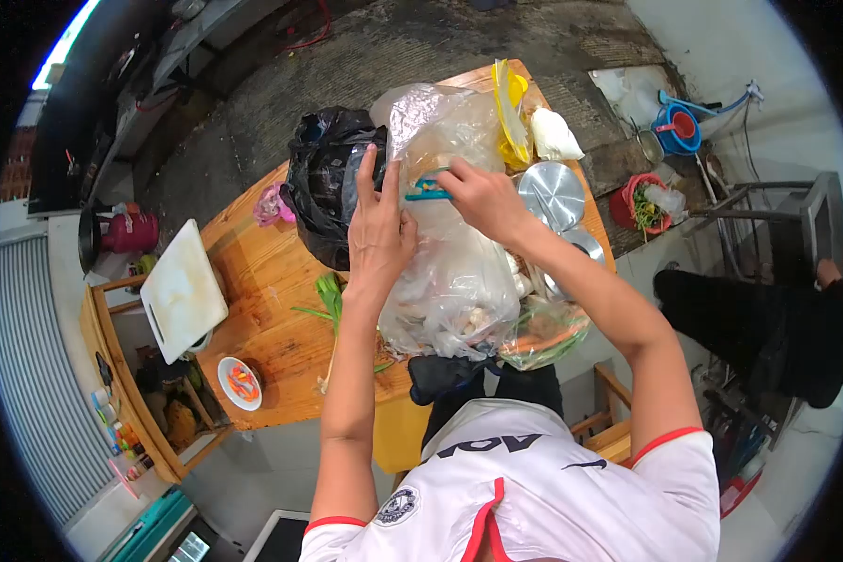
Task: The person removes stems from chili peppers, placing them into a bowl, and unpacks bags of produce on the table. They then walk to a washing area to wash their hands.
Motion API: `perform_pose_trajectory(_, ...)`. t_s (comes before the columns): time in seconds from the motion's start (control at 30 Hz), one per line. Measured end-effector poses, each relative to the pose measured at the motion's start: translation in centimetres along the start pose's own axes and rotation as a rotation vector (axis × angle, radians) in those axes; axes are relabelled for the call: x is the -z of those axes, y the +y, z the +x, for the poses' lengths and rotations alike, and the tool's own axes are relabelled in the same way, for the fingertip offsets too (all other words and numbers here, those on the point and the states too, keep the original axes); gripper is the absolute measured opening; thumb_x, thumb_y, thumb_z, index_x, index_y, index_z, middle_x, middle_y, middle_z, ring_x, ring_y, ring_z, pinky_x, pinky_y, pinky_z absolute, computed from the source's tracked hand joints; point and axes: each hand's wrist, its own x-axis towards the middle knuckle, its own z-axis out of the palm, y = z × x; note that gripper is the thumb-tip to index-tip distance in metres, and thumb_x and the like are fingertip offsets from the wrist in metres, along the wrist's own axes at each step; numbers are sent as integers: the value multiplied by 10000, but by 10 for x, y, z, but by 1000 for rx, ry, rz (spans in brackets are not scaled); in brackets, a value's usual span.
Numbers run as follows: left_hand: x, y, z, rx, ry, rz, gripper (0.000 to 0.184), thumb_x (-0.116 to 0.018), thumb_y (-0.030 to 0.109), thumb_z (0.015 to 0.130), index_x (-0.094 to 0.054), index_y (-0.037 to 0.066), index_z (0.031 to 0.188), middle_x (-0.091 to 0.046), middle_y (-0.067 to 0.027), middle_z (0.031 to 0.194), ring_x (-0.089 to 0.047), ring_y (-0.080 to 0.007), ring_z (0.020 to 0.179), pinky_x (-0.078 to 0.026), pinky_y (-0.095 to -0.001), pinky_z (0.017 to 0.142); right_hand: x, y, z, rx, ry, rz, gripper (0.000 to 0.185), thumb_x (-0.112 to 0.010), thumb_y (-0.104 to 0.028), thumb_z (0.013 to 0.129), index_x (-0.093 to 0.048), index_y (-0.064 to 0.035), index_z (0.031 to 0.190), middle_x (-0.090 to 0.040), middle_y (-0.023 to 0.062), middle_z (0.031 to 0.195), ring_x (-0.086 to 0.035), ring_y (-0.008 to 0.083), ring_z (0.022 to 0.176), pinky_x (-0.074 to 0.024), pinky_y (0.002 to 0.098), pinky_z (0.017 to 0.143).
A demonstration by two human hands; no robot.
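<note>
centrally, clear bag point(445, 281), orange pieces point(243, 383) in bowl point(224, 376)

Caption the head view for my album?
Left hand open, right hand holding a teal item by clear plastic bags.

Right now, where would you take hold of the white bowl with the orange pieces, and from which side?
Probably pinch the white bowl by its rim on the picture's right, coming from the right and above. It sits upright, so its round rim offers an edge to pinch; the wooden table leaves room on that side, while the cutting board is near the bowl's upper left.
</note>
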Motion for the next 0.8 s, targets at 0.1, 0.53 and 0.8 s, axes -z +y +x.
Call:
perform_pose_trajectory(0.1,-2,3,-3,48,-18,-53,745,-663,-35,702,-387,29,1391,-234,-158,1506,-584,-317,980,-534,-383,804,45,-10,-21,130,108,-8,212,-656,-11,724,-585,-64,917,-598,88,920,-639,228,698,-515,331,575)
perform_pose_trajectory(0.53,11,33,-38,-156,193,-207,261,-763,21,632,-681,118,860,-519,-126,1253,-494,-292,1131,-463,-366,817,85,-23,-72,258,141,83,280,-693,-30,696,-614,-52,964,-587,99,949,-639,198,736,-530,299,580)
perform_pose_trajectory(0.8,18,33,-65,-208,208,-236,326,-776,4,579,-714,89,888,-539,-140,1207,-537,-277,1100,-498,-357,789,89,-36,-82,275,127,145,272,-680,-60,712,-613,-50,975,-585,100,960,-643,203,755,-539,299,597)
